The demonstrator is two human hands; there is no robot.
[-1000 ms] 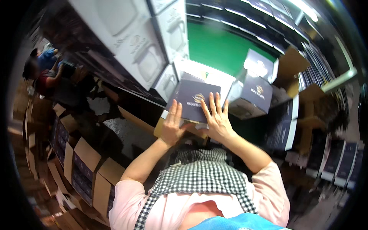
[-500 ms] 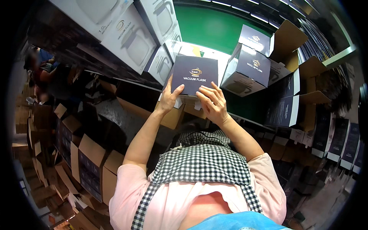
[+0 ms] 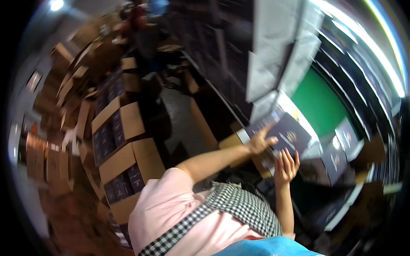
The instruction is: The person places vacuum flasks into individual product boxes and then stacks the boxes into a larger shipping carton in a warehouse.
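Observation:
A dark blue flask box (image 3: pixel 294 135) with a gold emblem sits in front of me, right of the picture's middle. My left hand (image 3: pixel 259 141) grips its left side, the thumb lying toward the front panel and the other fingers along the edge. At the near lower edge of the box is my right hand (image 3: pixel 285 167), its fingers raised and spread apart. Something small and white shows between the hands, too blurred to name. Motion smears the whole picture somewhat.
More dark blue boxes (image 3: pixel 334 164) stand to the right on the green worktop (image 3: pixel 324 100). White boxes (image 3: pixel 273 51) are stacked tall behind the hands. On the left, open brown cartons (image 3: pixel 147 160) hold several dark boxes. A blurred person (image 3: pixel 143 25) is at the far back.
My view has swung left, so the hands and box now appear farther right and the cartons show more. Left hand stays at the box's side; the right hand's fingers have lifted upright.

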